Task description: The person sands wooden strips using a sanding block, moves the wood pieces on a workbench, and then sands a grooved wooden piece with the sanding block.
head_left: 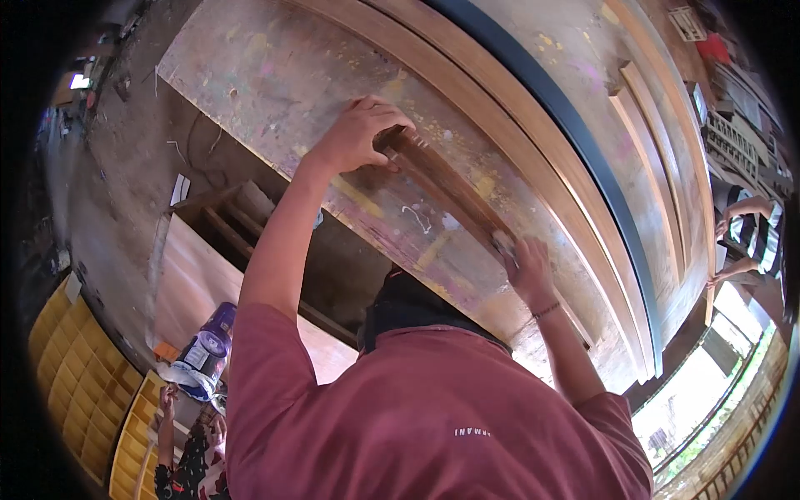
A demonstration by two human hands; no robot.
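A short brown wooden strip [454, 187] with a raised edge lies at a slant on a paint-stained worktable [275, 92]. My left hand [367, 137] is curled round its far end, thumb on the near side and fingers over the top. At the strip's other end, my right hand [529, 268] is closed on a small greyish thing [502, 242] pressed against the wood. Its kind cannot be made out, as the fingers partly cover it. Beside the right wrist, a thin wooden strip [575, 321] lies on the table.
Long wooden boards [533, 158] and a dark blue-black strip [575, 142] run along the table beyond my hands. Shorter wooden pieces [654, 158] lie farther off. A purple container [218, 329] stands at lower left near a person's hand [169, 392]. Another person's arms [737, 271] show at right.
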